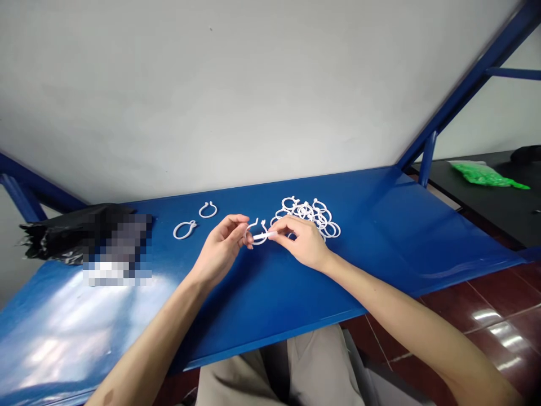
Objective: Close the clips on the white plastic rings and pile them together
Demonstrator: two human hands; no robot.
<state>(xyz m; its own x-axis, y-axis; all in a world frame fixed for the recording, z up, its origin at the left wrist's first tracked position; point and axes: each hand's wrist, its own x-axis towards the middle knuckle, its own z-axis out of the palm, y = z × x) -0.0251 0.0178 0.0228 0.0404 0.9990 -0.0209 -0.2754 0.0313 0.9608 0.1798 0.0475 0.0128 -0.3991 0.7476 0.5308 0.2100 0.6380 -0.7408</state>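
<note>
My left hand (222,246) and my right hand (301,242) meet over the blue table (270,293), both pinching one white plastic ring (258,232) whose ends stand apart. The left fingers hold its left side, the right fingertips its right end. A pile of several white rings (310,215) lies just behind my right hand. Two single closed rings lie to the left: one ring (185,229) nearer, another ring (208,210) farther back.
A black bag (63,234) with a blurred patch sits at the table's left end. The white wall rises behind. A blue frame post (426,158) stands at right, beyond it a dark table with a green bag (484,173). My legs show below the table edge.
</note>
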